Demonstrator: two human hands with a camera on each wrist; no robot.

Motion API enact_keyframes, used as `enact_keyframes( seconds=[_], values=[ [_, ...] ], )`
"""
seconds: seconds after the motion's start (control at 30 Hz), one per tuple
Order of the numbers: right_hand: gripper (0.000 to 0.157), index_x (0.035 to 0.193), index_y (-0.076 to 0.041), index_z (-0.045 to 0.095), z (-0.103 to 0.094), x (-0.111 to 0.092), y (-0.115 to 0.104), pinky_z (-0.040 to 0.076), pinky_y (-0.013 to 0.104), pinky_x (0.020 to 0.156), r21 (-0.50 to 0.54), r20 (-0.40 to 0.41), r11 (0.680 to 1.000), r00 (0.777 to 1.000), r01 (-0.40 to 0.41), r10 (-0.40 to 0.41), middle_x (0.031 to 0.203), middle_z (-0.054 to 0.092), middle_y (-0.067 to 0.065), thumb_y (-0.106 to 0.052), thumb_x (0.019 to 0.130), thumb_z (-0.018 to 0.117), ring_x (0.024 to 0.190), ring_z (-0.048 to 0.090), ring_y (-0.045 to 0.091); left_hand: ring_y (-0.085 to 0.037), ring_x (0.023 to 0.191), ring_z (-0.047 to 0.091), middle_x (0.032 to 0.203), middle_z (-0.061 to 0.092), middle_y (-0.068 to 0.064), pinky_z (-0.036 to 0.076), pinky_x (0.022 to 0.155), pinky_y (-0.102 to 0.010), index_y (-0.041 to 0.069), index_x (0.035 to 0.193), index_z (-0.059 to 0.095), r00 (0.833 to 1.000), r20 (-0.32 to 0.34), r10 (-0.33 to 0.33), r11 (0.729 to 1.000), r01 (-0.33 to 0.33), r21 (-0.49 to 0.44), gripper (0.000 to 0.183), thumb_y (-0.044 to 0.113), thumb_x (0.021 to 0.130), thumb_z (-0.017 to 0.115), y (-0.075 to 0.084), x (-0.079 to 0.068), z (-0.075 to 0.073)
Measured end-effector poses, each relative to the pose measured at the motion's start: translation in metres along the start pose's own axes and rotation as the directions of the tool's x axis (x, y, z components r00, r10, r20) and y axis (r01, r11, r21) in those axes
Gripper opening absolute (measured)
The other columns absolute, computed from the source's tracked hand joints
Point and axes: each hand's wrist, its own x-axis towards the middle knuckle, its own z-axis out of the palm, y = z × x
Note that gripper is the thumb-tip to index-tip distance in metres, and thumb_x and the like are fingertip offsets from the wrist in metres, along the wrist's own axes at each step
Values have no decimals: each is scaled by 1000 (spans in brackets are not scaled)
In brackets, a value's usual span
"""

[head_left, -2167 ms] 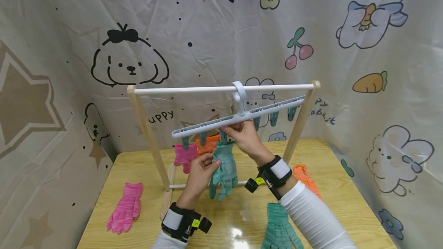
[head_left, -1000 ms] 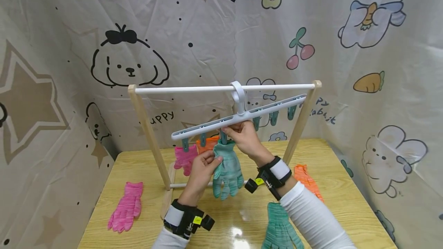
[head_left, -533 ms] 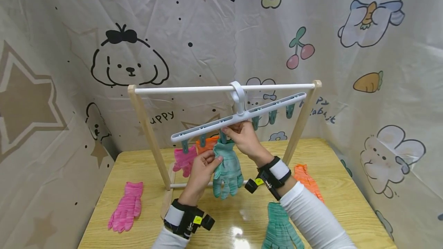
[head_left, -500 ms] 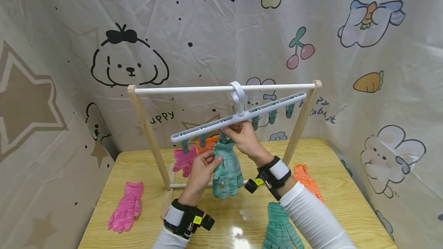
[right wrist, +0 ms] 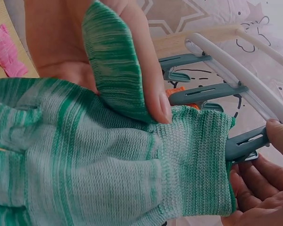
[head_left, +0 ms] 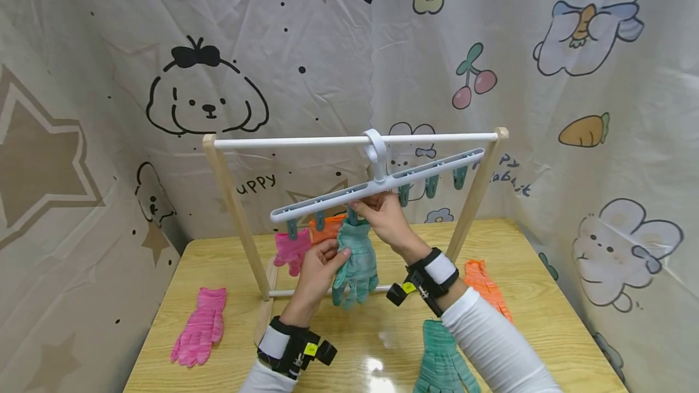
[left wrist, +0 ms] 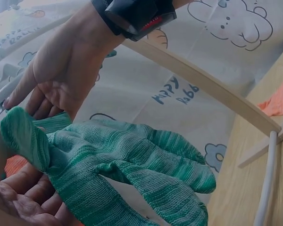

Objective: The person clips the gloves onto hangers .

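A green striped knit glove [head_left: 357,262] hangs fingers-down below the left half of the white clip hanger [head_left: 377,185]. My left hand [head_left: 317,275] pinches its side just below the cuff, thumb in front. My right hand [head_left: 390,223] holds the grey-green clothespin [head_left: 352,216] above it, thumb on the clip's side. In the right wrist view this clothespin [right wrist: 247,143] meets the edge of the glove's cuff [right wrist: 203,160]. A pink glove [head_left: 292,251] and an orange glove [head_left: 327,229] hang to the left, beneath two other clips.
The hanger tilts down to the left from the white rail [head_left: 295,142] of a wooden-sided rack [head_left: 235,217]. Bare clips [head_left: 431,187] hang on its right half. On the table [head_left: 349,356] lie a pink glove [head_left: 199,326], another green glove [head_left: 445,359] and an orange glove [head_left: 486,288].
The held green glove turned to face forward, then swung slightly back left at its fingers. Both hands keep nearly the same places and grips.
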Motion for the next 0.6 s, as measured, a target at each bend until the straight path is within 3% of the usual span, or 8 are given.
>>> enact_keyframes(
  seconds=[0.3,0.6],
  values=[
    [31,115,4,55,-2,2,0,52,36,83,-7,10,1000,1000,-10,10,101,69,3,-10,88,62,102,61,37,-18,89,61,102,65,-18,50,76,-26,-7,115,59,1000,-1,-21,1000,21,21,37,21,90,61,-1,-1,-5],
    [28,112,6,56,-2,0,-2,52,34,83,-28,8,1000,1000,-11,11,99,68,-2,-9,89,61,98,64,23,-17,93,60,106,64,-16,50,80,-26,-5,115,60,999,-12,-42,997,43,57,39,26,91,60,-3,-3,-10]
  ],
)
